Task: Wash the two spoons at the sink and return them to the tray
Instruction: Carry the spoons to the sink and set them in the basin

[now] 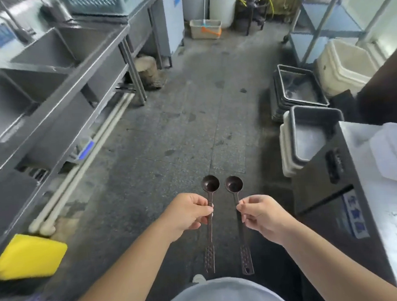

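Over on the far left runs the steel sink (37,74), its basins strung along the wall side of the aisle, a yellow sponge (28,256) lying on its near edge. Move right and there's the left hand (187,212), fingers curled round the stem of the left spoon (210,219), pinching it just below the bowl. That spoon runs lengthwise away from the body: round bowl out front, dimpled flat handle trailing back toward the person's waist. Right beside it, parallel and not touching, the right spoon (240,220) lies the same way, bowl forward, and the right hand (260,216) has its thumb and fingertips nipped on the stem at about the same spot. Both are held out over the floor, mid-aisle, roughly level, bowls facing up. They look dark brown, long and slender, each bowl with a glossy patch inside — liquid or just shine, I cannot tell. Here's what the next move hangs on: the sink sits to the left, so the left hand is the nearer one, and I'd judge both spoons need swinging that way, bowls leading. On the right stands a steel counter (381,185); whether the pale shape on it is the tray I cannot tell.
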`<action>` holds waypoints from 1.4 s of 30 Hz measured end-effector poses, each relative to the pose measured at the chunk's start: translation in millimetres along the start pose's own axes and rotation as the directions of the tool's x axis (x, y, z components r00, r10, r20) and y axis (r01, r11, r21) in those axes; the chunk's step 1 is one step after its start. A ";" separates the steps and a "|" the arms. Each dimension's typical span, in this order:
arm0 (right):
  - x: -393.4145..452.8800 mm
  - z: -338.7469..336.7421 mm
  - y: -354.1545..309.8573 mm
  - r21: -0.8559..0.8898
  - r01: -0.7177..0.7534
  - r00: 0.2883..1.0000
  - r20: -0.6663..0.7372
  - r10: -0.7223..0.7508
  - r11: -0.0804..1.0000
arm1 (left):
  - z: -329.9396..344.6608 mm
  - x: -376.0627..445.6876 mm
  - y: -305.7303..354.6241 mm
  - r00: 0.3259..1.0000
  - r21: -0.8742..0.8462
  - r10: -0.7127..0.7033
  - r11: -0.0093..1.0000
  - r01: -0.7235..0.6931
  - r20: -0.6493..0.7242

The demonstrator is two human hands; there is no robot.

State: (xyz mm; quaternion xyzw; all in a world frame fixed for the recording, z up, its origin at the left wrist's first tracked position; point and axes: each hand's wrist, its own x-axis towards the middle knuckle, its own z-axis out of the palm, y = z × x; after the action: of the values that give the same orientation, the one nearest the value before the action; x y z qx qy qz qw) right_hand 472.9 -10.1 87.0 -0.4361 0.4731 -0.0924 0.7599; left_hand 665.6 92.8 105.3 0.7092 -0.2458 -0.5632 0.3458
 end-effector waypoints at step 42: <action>537.0 477.3 -370.6 -0.511 0.063 0.728 0.611 0.311 0.857 | -554.0 247.8 117.9 0.730 -0.564 -0.283 0.808 -0.167 -0.622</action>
State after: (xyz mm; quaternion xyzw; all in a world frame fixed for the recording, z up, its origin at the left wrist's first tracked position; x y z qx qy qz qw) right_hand 1242.8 -255.7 104.2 -0.5860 0.2014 0.2502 0.7439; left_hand 1267.8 -47.2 110.1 0.7303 0.1076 -0.3216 0.5930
